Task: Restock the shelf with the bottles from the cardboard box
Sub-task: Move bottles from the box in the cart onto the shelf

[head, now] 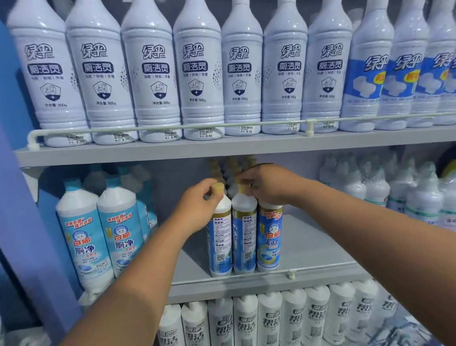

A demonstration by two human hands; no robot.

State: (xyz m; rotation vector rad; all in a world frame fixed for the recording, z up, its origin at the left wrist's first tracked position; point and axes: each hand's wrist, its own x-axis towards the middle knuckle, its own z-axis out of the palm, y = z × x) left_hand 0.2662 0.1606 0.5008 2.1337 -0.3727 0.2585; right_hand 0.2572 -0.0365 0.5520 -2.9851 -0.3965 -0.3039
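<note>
- Currently: placing step in hand. Both hands are at the front row of the middle shelf (303,248), on the tan-capped bottles.
- Left hand (196,205): fingers curled around the cap and neck of the left bottle (220,241), which stands upright with its back label outward.
- Right hand (268,183): fingers pinching the cap of the middle bottle (244,237), also back label outward.
- Third bottle (268,238) stands touching the middle one, front label outward, partly under the right wrist.
- More tan caps visible behind, in rows; count unclear.
- Cardboard box: not in view.
- Judgement: next move calls for turning the two held bottles label-forward, seating them behind the guard rail (324,267), then fetching more; bare shelf remains on both sides.
</note>
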